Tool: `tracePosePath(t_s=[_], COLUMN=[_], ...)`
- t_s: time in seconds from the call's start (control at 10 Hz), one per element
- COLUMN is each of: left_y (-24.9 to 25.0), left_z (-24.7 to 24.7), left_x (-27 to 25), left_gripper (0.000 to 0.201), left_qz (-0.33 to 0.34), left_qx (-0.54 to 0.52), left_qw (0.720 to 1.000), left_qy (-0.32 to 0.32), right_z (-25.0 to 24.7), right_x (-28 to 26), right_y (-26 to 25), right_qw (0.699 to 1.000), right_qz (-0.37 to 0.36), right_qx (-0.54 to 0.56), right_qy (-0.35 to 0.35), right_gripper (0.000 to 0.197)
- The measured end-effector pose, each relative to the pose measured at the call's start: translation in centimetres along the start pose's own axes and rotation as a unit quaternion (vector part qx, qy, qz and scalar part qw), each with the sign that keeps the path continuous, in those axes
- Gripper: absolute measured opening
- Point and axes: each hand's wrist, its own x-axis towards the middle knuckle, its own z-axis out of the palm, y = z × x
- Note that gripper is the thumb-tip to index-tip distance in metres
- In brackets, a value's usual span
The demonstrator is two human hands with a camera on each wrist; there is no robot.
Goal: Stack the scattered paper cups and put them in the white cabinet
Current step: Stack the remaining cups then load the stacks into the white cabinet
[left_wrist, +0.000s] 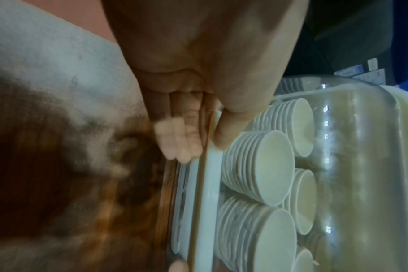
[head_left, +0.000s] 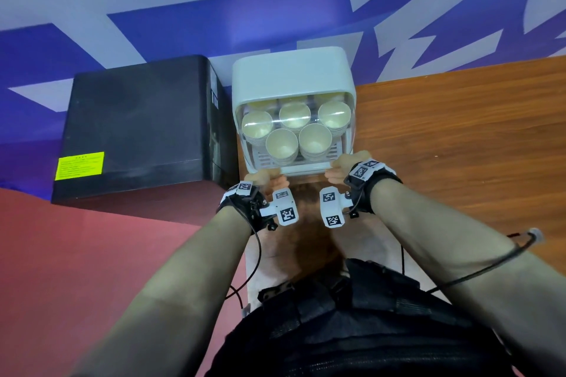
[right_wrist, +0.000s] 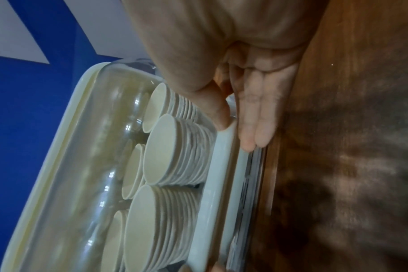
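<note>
The white cabinet [head_left: 291, 70] stands at the table's far left edge, and its clear curved lid [head_left: 306, 107] is down over several stacks of paper cups [head_left: 281, 145]. My left hand [head_left: 266, 177] pinches the left end of the white front bar [left_wrist: 210, 184], thumb on the cup side and fingers [left_wrist: 175, 139] on the table side. My right hand [head_left: 340, 167] pinches the right end of that bar [right_wrist: 219, 174] the same way. The wrist views show the cup stacks [left_wrist: 263, 165] [right_wrist: 175, 152] just behind the bar, and a slatted tray [left_wrist: 182, 184] below it.
A large black box [head_left: 137, 131] with a yellow label stands close against the cabinet's left side. The wooden table [head_left: 459, 131] stretches to the right. A blue and white wall rises behind. Red floor lies to the left, and cables hang from both wrists.
</note>
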Motion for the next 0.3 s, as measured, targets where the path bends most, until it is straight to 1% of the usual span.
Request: tracePosePath(t_s=[0.1,0.2,0.3], left_y=[0.9,1.2,1.1], left_z=[-0.2,-0.4,-0.1], left_x=[-0.3,-1.0,-2.2], left_gripper=[0.014,0.022,0.032], left_qz=[0.007,0.025,0.021], left_qx=[0.045,0.092,0.115], left_qw=[0.999,0.995,0.993], left_qy=[-0.013,-0.024,-0.024], right_z=[-0.3,-1.0,-1.7], right_x=[0.0,-0.7,-1.2], right_y=[-0.1,-0.2,-0.6], right_qw=[0.998,0.991,0.984], right_qz=[-0.007,-0.018,-0.044], right_qx=[-0.064,-0.135,-0.173], right_qy=[0.017,0.004,0.006], right_gripper=[0.015,0.019,0.023])
